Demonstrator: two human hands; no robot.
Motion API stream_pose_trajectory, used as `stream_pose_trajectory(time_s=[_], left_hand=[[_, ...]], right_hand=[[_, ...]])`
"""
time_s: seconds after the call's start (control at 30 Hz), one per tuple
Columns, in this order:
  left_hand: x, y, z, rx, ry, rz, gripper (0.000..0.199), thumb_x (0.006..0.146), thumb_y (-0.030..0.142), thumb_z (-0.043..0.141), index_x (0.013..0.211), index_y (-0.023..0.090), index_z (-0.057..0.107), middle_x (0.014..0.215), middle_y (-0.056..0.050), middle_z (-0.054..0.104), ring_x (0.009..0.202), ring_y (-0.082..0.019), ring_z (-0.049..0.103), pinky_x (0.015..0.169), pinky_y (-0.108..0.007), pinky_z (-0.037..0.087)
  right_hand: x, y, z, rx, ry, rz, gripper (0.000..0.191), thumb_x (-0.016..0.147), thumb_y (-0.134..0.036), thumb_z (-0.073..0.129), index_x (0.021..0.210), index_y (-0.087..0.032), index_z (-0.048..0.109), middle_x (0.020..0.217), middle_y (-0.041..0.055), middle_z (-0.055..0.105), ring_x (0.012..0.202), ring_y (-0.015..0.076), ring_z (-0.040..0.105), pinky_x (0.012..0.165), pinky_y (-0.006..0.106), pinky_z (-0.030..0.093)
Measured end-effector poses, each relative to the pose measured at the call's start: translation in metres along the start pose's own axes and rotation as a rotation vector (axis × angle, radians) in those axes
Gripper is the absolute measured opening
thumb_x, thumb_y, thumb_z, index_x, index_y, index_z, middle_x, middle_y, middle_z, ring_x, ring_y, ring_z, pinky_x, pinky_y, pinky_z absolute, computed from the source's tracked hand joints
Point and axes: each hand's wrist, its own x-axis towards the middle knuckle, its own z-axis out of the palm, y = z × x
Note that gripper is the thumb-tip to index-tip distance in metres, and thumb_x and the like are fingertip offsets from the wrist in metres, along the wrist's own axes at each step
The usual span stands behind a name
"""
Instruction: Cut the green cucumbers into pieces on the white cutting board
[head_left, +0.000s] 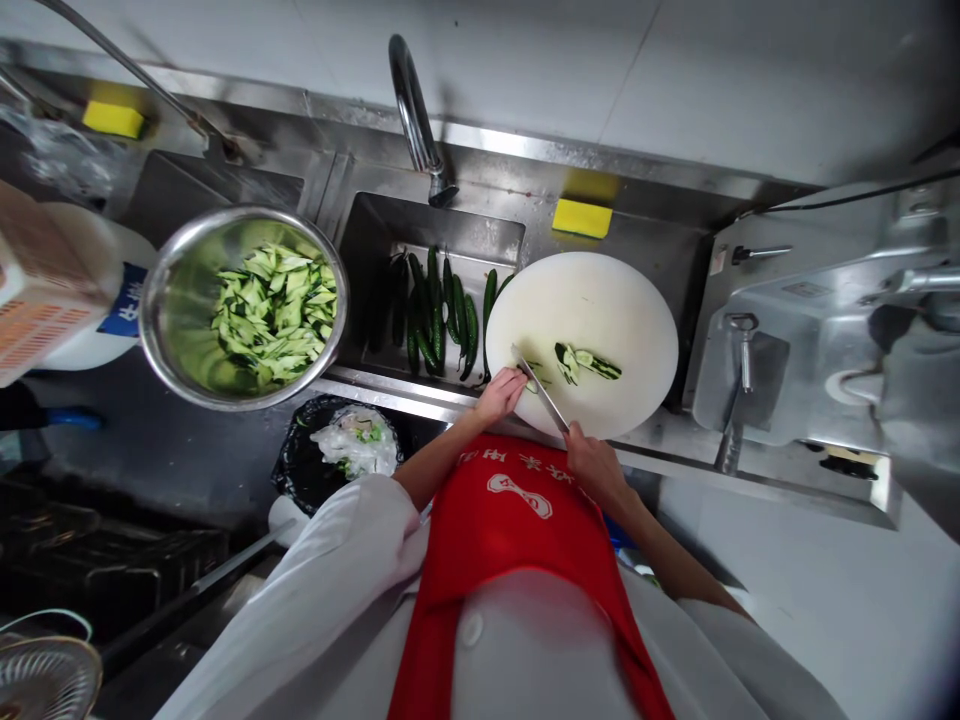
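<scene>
My right hand (595,464) is wrapped round the handle of a kitchen knife (546,400), whose blade slants up and left over a round white cutting board (637,300). At the board's left edge, my left hand (501,395) presses a piece of cucumber (531,385) beside the blade, its fingers closed together. Cut cucumber pieces (589,362) lie on the middle of the board. Several whole cucumbers (435,310) rest in the sink to the left. A large metal bowl (161,345) farther left holds many cucumber slices (277,310).
A faucet (415,110) arches over the sink (480,235). Yellow sponges stand against the back ledge, one (582,218) behind the board. Below the bowl is a black-lined bin (296,450) with plastic and scraps. A metal machine (787,330) stands at the right.
</scene>
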Motion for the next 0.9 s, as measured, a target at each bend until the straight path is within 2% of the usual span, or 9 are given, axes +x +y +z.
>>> stream_pose_trajectory(time_s=[0.3,0.47,0.63,0.77,0.83,0.9], left_hand=[[-0.005,-0.006,0.005,0.004,0.012,-0.005,0.027,0.101,0.027,0.041,0.112,0.015,0.063,0.105,-0.013,0.063,0.102,-0.019,0.057,0.09,-0.04,0.053],[-0.005,-0.007,0.005,0.002,0.018,-0.002,0.028,0.101,0.028,0.04,0.11,0.016,0.064,0.103,-0.013,0.063,0.101,-0.019,0.057,0.089,-0.04,0.053],[-0.006,-0.006,0.009,0.024,0.02,-0.027,0.029,0.101,0.027,0.039,0.109,0.015,0.065,0.103,-0.013,0.064,0.099,-0.019,0.058,0.089,-0.04,0.054],[-0.002,0.005,-0.003,0.013,0.006,-0.018,0.027,0.1,0.027,0.041,0.106,0.016,0.065,0.101,-0.011,0.064,0.098,-0.019,0.059,0.089,-0.038,0.054],[0.013,0.013,-0.018,0.01,0.103,-0.048,0.023,0.1,0.026,0.044,0.103,0.016,0.064,0.098,-0.01,0.063,0.096,-0.018,0.059,0.088,-0.037,0.053],[0.042,0.02,-0.033,0.037,0.308,-0.127,0.019,0.099,0.026,0.046,0.101,0.016,0.062,0.097,-0.01,0.062,0.096,-0.018,0.058,0.088,-0.037,0.052]], right_hand=[[0.004,0.0,0.002,0.038,0.013,-0.005,0.031,0.104,-0.031,0.02,0.114,-0.016,0.045,0.083,0.0094,0.068,0.078,0.0224,0.07,0.064,0.027,0.039],[-0.007,0.008,0.004,0.037,-0.005,0.001,0.033,0.104,-0.035,0.019,0.111,-0.016,0.045,0.078,0.0086,0.067,0.076,0.0239,0.069,0.06,0.028,0.036],[0.008,0.002,0.005,0.097,-0.007,0.005,0.03,0.105,-0.034,0.023,0.108,-0.016,0.046,0.082,0.0093,0.069,0.077,0.0206,0.069,0.059,0.027,0.032],[0.002,0.013,0.001,0.089,0.031,0.006,0.028,0.104,-0.035,0.027,0.109,-0.017,0.047,0.08,0.0073,0.068,0.073,0.0179,0.067,0.059,0.025,0.03],[-0.014,0.026,0.001,0.083,0.023,0.039,0.028,0.104,-0.036,0.027,0.11,-0.017,0.047,0.077,0.0065,0.068,0.07,0.0181,0.066,0.058,0.025,0.029],[-0.029,0.035,0.004,0.088,0.0,0.018,0.029,0.104,-0.037,0.027,0.111,-0.017,0.048,0.078,0.0067,0.069,0.071,0.0189,0.067,0.058,0.025,0.029]])
